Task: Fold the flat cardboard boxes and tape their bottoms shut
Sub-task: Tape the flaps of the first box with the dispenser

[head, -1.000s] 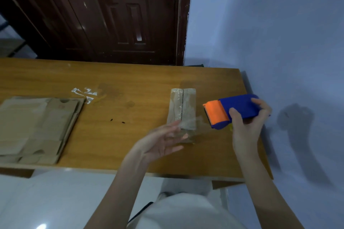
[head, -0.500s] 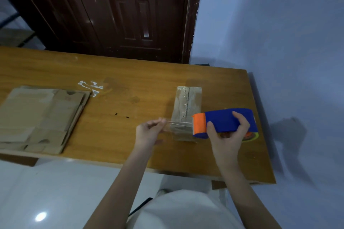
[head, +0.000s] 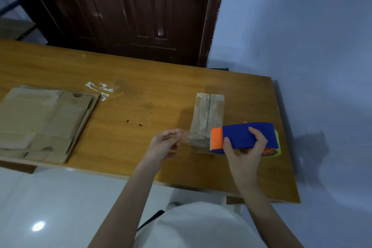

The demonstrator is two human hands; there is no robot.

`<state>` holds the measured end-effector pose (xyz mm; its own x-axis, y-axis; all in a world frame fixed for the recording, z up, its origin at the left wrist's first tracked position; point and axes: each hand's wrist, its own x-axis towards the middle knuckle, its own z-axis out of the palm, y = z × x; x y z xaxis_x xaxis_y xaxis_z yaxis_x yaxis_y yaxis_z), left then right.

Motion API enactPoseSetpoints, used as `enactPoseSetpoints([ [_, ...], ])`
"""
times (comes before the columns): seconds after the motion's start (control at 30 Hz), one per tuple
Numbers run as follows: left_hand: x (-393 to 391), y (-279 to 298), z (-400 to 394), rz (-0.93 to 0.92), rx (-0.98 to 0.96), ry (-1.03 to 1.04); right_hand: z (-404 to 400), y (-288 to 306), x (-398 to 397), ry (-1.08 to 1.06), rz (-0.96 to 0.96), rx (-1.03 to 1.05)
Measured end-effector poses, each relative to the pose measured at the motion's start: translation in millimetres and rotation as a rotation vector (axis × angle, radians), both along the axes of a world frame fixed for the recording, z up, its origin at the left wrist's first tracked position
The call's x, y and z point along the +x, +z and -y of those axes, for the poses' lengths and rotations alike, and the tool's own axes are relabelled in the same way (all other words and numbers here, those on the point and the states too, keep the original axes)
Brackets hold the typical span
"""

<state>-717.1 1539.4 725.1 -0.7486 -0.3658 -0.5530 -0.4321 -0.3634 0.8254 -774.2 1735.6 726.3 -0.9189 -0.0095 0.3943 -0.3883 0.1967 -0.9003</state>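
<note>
worktop: wooden surface carrying every task item; the view sits lower and closer on it than a second ago.
flat boxes: unfolded stack at the left end of the worktop, lying where it lay before, well apart from both hands.
folded box: stands bottom-up near the right end, one clear strip already along its centre seam; its near end lies behind the stretched tape.
tape dispenser: blue body, orange cutter end; a second ago raised and off to the right of the box, now brought in low with the cutter at the box's near right corner.
right hand: fingers wrapped over the dispenser body, thumb on its near side.
left hand: a second ago spread under a loose tape end, now curled with fingertips pinching that end.
tape strip: drawn taut between the two hands across the box's near end.
meaning: judged, a second strip is lined up to go crosswise; it is not yet pressed down or cut.
</note>
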Motion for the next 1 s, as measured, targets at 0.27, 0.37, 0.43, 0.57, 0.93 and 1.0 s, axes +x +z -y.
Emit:
enactPoseSetpoints([
  [0.27,-9.4,-12.9,-1.8,0.034,-0.223,0.032,4.5,-6.6,-3.1,-0.026,-0.041,0.083],
  [0.37,-14.1,-17.1,-6.6,0.006,-0.257,0.093,6.4,-7.4,-2.7,-0.033,-0.053,0.112],
  [0.43,-16.5,-19.3,-7.2,-0.042,-0.286,0.121,6.7,-8.7,-2.1,-0.029,-0.096,0.139],
  [0.57,-17.9,-27.4,-4.5,-0.097,-0.407,0.091,12.7,-11.3,-6.4,0.000,-0.148,0.291],
  [0.93,-21.8,-42.8,-0.8,-0.094,-0.400,0.096,20.3,-9.3,-12.5,0.006,-0.280,0.505],
  [1.0,-22.9,-47.7,-0.9,-0.068,-0.387,0.090,21.1,-10.0,-13.0,0.000,-0.296,0.565],
])
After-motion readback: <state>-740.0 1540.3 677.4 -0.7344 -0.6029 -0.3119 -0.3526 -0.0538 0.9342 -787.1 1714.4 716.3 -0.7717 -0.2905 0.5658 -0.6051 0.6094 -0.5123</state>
